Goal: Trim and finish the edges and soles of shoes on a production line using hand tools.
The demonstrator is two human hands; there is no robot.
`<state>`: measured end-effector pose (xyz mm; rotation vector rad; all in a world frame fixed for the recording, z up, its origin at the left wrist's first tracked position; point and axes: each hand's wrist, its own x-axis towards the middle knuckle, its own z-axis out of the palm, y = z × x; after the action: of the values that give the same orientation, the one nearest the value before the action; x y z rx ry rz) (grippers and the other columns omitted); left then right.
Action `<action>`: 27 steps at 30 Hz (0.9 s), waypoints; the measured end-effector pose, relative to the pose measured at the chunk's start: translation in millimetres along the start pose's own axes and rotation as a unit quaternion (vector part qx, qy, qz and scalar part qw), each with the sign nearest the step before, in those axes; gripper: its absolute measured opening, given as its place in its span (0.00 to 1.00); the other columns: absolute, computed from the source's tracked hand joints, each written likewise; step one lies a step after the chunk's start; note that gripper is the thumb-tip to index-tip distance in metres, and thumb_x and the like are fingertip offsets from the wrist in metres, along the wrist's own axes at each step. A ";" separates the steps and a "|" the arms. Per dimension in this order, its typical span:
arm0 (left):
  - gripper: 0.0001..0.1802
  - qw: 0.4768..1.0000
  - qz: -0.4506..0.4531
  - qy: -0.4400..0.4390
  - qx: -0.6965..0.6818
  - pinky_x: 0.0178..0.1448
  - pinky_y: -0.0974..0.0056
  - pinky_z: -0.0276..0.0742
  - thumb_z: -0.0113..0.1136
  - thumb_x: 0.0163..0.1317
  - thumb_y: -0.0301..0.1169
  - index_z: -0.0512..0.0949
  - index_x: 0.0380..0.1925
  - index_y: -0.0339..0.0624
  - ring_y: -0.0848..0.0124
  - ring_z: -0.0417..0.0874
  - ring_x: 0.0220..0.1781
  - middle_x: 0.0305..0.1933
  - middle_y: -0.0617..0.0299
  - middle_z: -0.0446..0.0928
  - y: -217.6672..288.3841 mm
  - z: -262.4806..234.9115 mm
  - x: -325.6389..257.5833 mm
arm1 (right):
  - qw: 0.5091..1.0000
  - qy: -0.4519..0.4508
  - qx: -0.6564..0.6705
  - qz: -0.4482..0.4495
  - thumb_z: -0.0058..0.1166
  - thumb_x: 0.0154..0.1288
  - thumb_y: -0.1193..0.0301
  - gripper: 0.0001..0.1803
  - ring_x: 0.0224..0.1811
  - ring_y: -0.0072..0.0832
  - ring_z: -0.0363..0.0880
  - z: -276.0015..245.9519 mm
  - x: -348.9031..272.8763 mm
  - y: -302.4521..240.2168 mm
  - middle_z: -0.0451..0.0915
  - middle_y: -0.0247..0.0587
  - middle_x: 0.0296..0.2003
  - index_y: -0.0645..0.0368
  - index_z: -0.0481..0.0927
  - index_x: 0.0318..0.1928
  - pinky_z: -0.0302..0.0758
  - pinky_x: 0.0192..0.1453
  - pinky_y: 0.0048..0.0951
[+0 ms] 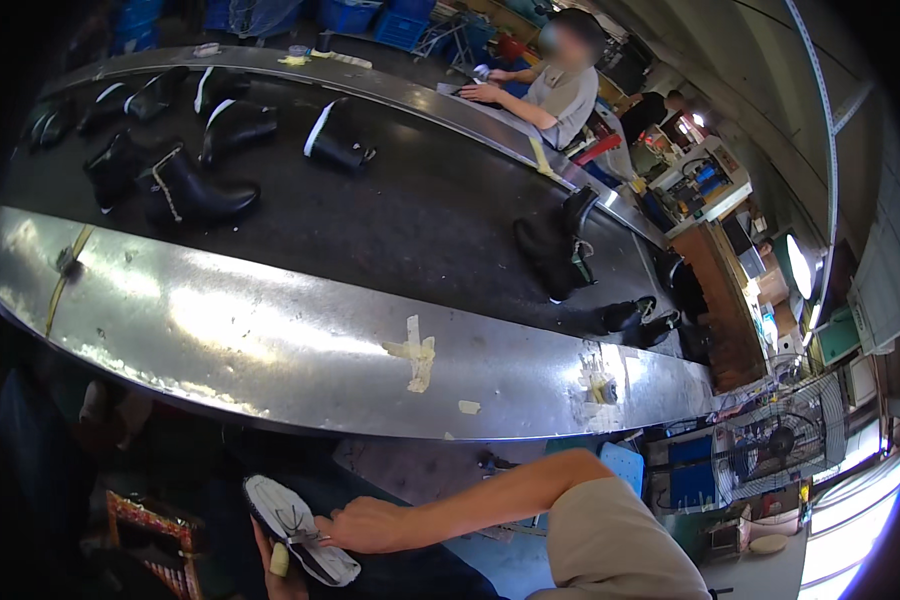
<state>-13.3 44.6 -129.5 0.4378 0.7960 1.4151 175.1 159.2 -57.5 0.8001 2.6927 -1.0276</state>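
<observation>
Below the near edge of the bench, a shoe (292,512) with a white, sole-shaped face and a dark rim lies tilted. Thin dark strands cross the white face in loose loops. My left hand (267,562) holds it from the lower left, fingers mostly hidden behind it. A short cream-coloured wrap or piece (280,560) shows at that hand, perhaps on a finger. From the right, my right hand (362,525) reaches onto the shoe's middle with its fingers pinched together. What lies between those fingertips is too small to make out.
A dark conveyor belt (420,210) carries several black boots (205,190), edged by a metal ledge (290,330) with tape scraps. A co-worker (565,95) sits across it, hands on a dark piece. A caged fan (780,440) stands at right; a patterned box (150,530) is lower left.
</observation>
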 end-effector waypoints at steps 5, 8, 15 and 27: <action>0.44 0.991 -0.060 0.082 0.083 0.74 0.54 0.69 0.62 0.74 0.42 0.50 0.81 0.42 0.59 0.73 0.71 0.74 0.52 0.67 -20.4 -36.7 8.5 | 0.987 0.113 0.086 0.077 0.48 0.80 0.53 0.22 0.27 0.57 0.84 42.4 -0.5 -7.3 0.82 0.56 0.25 0.64 0.71 0.43 0.80 0.30 0.51; 0.41 0.983 -0.021 0.112 0.146 0.71 0.56 0.71 0.62 0.74 0.40 0.53 0.79 0.39 0.60 0.75 0.69 0.73 0.51 0.68 -33.7 -41.7 13.2 | 0.972 0.154 0.126 0.121 0.47 0.80 0.53 0.22 0.26 0.58 0.83 53.5 -0.3 -14.3 0.81 0.56 0.24 0.64 0.71 0.43 0.80 0.30 0.52; 0.38 0.971 0.006 0.165 0.173 0.67 0.58 0.74 0.60 0.77 0.40 0.56 0.76 0.33 0.62 0.78 0.64 0.68 0.49 0.72 -49.8 -50.6 10.8 | 0.934 0.095 0.310 0.148 0.47 0.82 0.53 0.22 0.22 0.43 0.84 33.4 -2.8 -10.5 0.83 0.49 0.25 0.63 0.73 0.43 0.79 0.23 0.41; 0.38 0.949 0.041 0.229 0.211 0.61 0.61 0.77 0.58 0.77 0.43 0.57 0.74 0.28 0.64 0.79 0.59 0.65 0.47 0.73 -59.7 -34.8 18.9 | 0.900 0.000 0.412 0.142 0.42 0.84 0.53 0.23 0.19 0.28 0.83 19.8 -1.5 6.1 0.83 0.42 0.26 0.63 0.75 0.44 0.75 0.17 0.30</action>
<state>2.9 48.4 -199.2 0.4768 1.4894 1.4424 178.7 149.4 -75.5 1.2454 1.9671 -2.0895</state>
